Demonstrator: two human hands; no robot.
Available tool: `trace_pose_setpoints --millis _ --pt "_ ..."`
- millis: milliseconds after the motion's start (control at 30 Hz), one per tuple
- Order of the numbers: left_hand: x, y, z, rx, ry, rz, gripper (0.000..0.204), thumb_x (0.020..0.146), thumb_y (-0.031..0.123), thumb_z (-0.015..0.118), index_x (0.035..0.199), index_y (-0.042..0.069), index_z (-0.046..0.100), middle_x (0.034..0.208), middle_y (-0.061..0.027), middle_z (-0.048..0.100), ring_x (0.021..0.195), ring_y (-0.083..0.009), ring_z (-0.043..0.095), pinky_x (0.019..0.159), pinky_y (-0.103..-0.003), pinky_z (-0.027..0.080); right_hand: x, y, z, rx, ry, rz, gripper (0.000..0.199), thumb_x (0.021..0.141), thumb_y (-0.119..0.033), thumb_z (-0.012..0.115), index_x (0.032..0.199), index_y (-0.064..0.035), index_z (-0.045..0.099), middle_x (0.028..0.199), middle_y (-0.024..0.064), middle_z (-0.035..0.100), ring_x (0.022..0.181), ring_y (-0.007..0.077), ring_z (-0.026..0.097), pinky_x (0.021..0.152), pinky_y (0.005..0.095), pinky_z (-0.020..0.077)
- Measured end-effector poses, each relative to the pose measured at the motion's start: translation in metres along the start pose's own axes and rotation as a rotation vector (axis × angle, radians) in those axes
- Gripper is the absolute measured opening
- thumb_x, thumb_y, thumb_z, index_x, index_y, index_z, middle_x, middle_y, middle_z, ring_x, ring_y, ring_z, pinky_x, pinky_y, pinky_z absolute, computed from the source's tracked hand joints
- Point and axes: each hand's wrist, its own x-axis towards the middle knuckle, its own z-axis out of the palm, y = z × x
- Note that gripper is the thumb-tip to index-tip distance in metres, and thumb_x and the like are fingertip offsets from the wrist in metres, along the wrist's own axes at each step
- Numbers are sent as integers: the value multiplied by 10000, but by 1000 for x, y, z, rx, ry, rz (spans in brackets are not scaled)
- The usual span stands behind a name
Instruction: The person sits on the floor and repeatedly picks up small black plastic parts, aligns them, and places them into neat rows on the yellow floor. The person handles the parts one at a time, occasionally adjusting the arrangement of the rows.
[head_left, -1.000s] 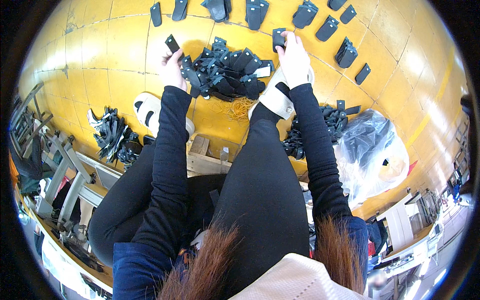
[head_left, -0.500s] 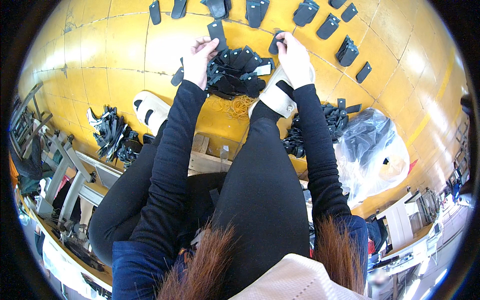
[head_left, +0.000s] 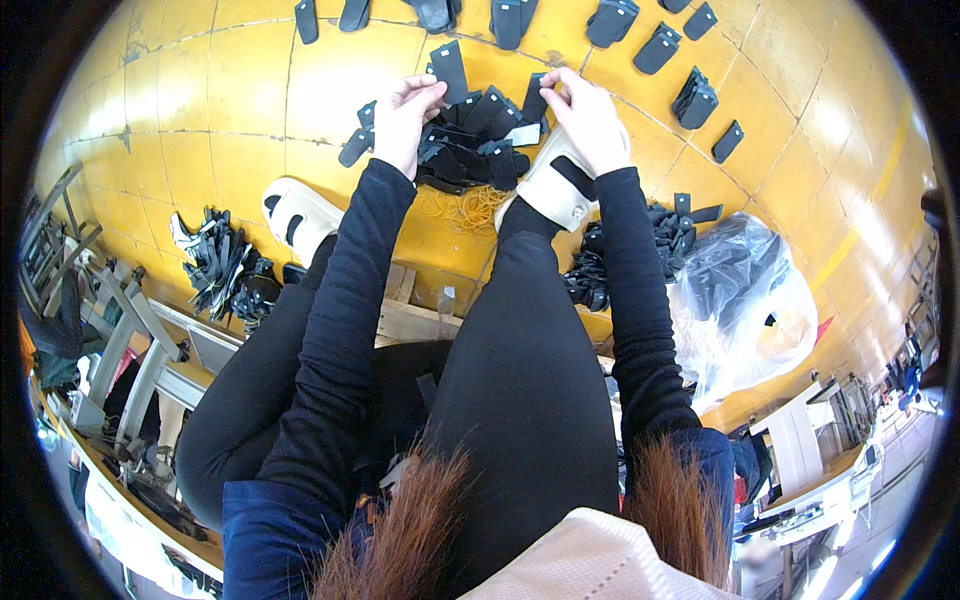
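My left hand (head_left: 402, 125) pinches a flat black piece with rounded corners and a small pale label (head_left: 450, 70), held upright above a loose heap. Across from it, my right hand (head_left: 590, 125) has thumb and finger closed at the edge of a similar dark piece (head_left: 533, 98), whose lower end meets the heap. The heap of black pieces (head_left: 455, 165) lies on the floor between my feet, with a white slip (head_left: 523, 135) on its right side. A few more black pieces (head_left: 356, 147) rest beside my left wrist.
Small stacks of black pieces (head_left: 612, 22) stand in an arc on the yellow tiled floor (head_left: 250, 90). Yellow rubber bands (head_left: 468, 210) lie by my beige right shoe (head_left: 550, 185). A clear plastic bag (head_left: 745, 300) sits at right, a dark bundle (head_left: 215, 265) at left.
My left hand has shifted slightly right with its piece. My right hand has moved a little left and nearer, its piece now beside the heap's right end.
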Motion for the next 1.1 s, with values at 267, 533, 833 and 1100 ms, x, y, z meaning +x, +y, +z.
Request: trace_pose_setpoints --millis 267,533,833,1100 --pt "-9 -5 23 214 -294 12 138 853 100 644 978 45 624 882 -21 652 822 -91 602 788 -225 451 -10 -12 6 514 23 -37 306 839 -107 653 1143 -114 626 893 31 637 783 76 558 622 215 418" --pt "-7 14 41 743 -373 386 249 835 141 636 1053 22 618 945 -110 679 794 -190 655 748 -289 516 -10 -1 -2 189 128 78 294 816 -86 646 1109 -109 629 777 45 617 723 104 567 643 240 443" --pt "-3 132 -77 1573 -673 726 179 845 118 570 1014 60 568 913 -113 632 899 -292 619 817 -385 490 -18 0 7 -207 181 -109 262 825 -174 619 1081 -121 640 1097 92 600 1014 287 575 906 367 436" --pt "-55 113 -170 1294 -524 344 174 878 137 556 1017 45 605 952 -118 666 910 -266 640 815 -358 499 -5 -47 19 287 -51 10 259 871 -109 602 1107 -6 626 933 92 684 836 138 638 782 269 496"
